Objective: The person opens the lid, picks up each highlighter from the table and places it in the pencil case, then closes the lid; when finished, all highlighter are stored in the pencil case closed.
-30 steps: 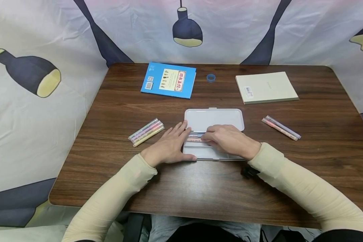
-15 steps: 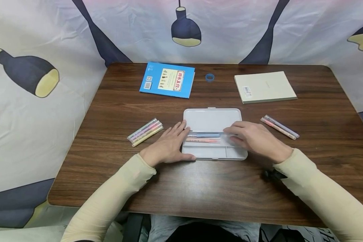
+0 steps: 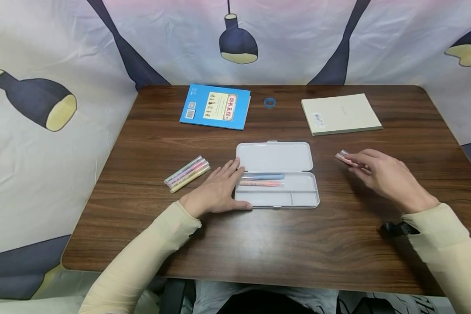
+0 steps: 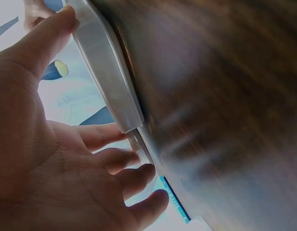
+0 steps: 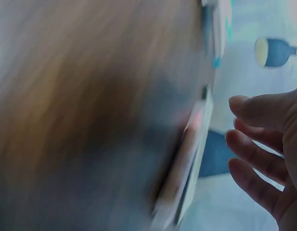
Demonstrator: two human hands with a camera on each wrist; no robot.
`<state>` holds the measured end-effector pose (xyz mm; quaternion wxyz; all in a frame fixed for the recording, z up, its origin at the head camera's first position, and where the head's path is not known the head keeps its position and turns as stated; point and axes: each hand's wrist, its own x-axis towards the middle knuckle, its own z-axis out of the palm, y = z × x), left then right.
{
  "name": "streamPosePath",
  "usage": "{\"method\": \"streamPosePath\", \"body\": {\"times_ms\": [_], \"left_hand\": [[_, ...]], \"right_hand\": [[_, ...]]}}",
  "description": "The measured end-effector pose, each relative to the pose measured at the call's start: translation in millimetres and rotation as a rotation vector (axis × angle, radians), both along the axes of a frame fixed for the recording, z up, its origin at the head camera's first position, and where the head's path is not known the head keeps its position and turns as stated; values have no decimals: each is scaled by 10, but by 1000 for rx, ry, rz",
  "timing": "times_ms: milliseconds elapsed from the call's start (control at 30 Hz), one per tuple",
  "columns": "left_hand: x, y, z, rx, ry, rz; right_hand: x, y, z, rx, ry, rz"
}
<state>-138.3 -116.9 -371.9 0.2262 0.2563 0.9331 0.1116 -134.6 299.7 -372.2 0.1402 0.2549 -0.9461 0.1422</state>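
A white pencil case (image 3: pixel 267 199) lies unfolded mid-table, its lid (image 3: pixel 274 157) laid back. Inside its long compartment are a blue pen (image 3: pixel 268 176) and a pink pen (image 3: pixel 261 183). My left hand (image 3: pixel 216 187) rests along the case's left side, thumb at the front corner and fingers stretched toward the hinge; in the left wrist view the thumb and a fingertip touch the case wall (image 4: pixel 107 70). My right hand (image 3: pixel 388 176) reaches over two pens at the right, partly hiding them. In the right wrist view its thumb and fingers are apart beside a blurred pink pen (image 5: pixel 184 154).
Several pastel pens (image 3: pixel 187 174) lie side by side left of the left hand. At the back are a blue book (image 3: pixel 199 104), a blue tape roll (image 3: pixel 269 103) and a pale notebook (image 3: pixel 343 112). A printed cloth (image 3: pixel 286 43) hangs behind the table.
My right hand has left the case's compartment and moved right to the two pens, leaving the blue and pink pens inside in view. The left hand stays at the case.
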Motion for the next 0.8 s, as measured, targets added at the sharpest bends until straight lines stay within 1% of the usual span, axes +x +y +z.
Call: {"method": "streamPosePath", "body": {"times_ms": [133, 300, 400, 600, 800], "left_hand": [[3, -3, -1, -3, 1, 6], [5, -9, -6, -2, 5, 9], [5, -12, -9, 1, 5, 10], [6, -7, -6, 4, 5, 8], [6, -1, -10, 3, 5, 4]], "right_hand": [[31, 173, -40, 24, -65, -73], [55, 282, -86, 42, -109, -118], [62, 312, -105, 48, -118, -126], [53, 338, -135, 62, -111, -114], [41, 340, -161, 79, -132, -127]]}}
